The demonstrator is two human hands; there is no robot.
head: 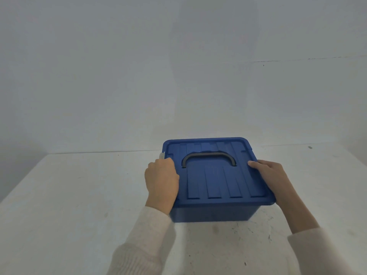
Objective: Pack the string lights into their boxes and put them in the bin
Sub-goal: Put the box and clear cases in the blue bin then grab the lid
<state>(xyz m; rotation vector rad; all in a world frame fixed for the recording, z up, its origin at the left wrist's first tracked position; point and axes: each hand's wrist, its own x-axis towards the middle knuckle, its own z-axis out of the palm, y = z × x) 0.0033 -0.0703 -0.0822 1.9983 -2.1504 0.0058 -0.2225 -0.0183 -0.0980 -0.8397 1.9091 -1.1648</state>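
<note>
A blue plastic bin (pixel 212 213) stands on the white table with its blue ribbed lid (pixel 216 181) on top. A dark grey handle (pixel 209 156) lies flat on the lid. My left hand (pixel 161 180) grips the lid's left edge, fingers curled over the rim near a white latch (pixel 161 155). My right hand (pixel 272 175) holds the lid's right edge, thumb on top and fingers below the rim. No string lights or their boxes are in view; the bin's inside is hidden.
The white table (pixel 69 205) runs wide to the left and in front of the bin, with scuff marks near its front right. A plain pale wall (pixel 178 76) stands right behind the table.
</note>
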